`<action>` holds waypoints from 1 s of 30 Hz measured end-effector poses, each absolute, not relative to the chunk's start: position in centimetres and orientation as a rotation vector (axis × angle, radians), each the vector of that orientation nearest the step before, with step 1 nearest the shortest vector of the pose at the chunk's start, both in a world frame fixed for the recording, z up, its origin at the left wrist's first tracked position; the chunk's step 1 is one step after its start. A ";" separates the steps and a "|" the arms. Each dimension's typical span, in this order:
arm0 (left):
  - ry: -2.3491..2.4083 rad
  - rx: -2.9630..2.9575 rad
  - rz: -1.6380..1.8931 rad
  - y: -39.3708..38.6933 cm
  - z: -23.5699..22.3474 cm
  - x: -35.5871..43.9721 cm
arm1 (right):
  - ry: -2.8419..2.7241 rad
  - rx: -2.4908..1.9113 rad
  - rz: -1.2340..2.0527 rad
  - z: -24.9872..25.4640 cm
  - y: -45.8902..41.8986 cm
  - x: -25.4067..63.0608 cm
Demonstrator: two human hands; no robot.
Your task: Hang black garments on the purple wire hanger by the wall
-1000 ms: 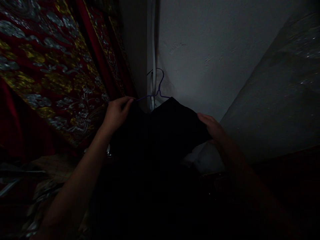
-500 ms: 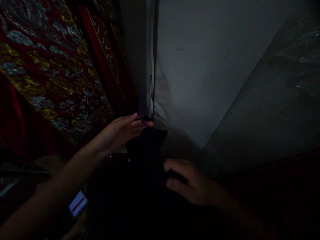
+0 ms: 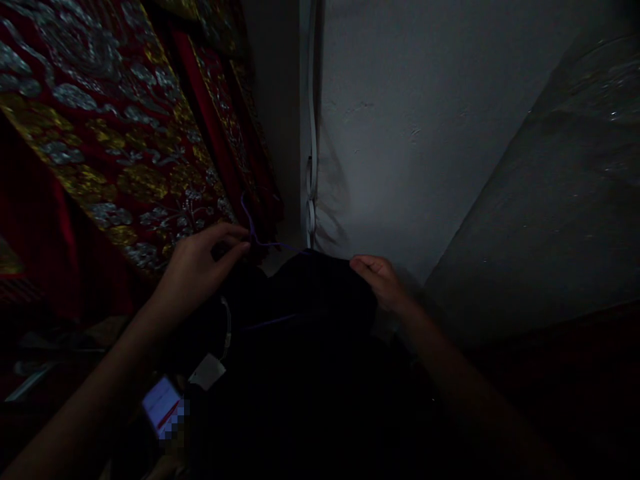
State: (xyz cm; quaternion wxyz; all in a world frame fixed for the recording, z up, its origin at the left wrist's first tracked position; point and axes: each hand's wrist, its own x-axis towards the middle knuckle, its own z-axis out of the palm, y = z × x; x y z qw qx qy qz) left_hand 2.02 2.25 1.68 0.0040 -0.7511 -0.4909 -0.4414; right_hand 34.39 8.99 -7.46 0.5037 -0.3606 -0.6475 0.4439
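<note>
My left hand pinches a thin purple thread between thumb and forefinger. From there the thread runs right to the top edge of a black cloth, and its free end curls up above the fingers. At the right end of that edge, my right hand is closed on the cloth with thumb and fingers. A second line of purple shows lower down on the cloth. A white tag on a looped string lies on the dark fabric, below my left hand. Most folds are lost in the dark.
On the left hangs red fabric embroidered in gold and silver. A pale wall with a cable along its corner rises ahead. Translucent sheeting covers the right side. Below my left forearm glows a lit phone screen.
My left hand has drawn back left with the thread, which now stretches to the cloth. My right hand has moved up to the cloth's edge, spreading it. The white tag has come into view.
</note>
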 end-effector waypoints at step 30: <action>-1.350 -1.925 -2.245 6.4 -10.8 12.1 | -1.086 -0.789 0.840 -1.2 12.9 37.8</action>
